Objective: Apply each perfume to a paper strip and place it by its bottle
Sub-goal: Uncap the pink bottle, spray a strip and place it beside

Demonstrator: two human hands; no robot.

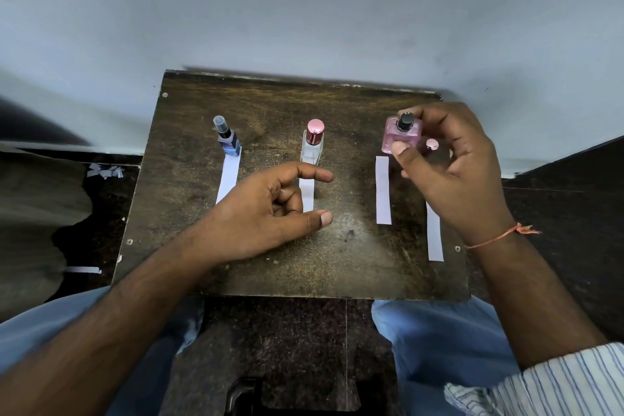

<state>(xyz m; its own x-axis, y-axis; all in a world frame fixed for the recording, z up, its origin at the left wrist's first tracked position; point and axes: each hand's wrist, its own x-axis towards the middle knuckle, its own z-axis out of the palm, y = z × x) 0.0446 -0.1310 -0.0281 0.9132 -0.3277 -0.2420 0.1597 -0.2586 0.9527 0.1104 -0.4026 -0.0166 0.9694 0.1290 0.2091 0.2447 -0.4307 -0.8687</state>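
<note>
Three perfume bottles stand in a row on a small dark wooden table (256,267). At the left is a blue bottle (228,138) with a paper strip (229,179) below it. A clear bottle with a pink cap (314,140) stands in the middle, its strip (306,194) partly hidden by my left hand (266,213). That hand hovers with index finger and thumb spread and holds nothing. My right hand (456,172) grips the pink bottle (401,137) at the right, its black sprayer bare. A small pink cap (432,144) sits beside it. Two more strips, one (383,189) and another (435,236), lie near this hand.
A pale wall rises right behind the table. Paper scraps (104,170) lie on the dark floor at the left, and another strip (82,269) lies off the table's left edge. My knees in blue trousers sit under the near edge.
</note>
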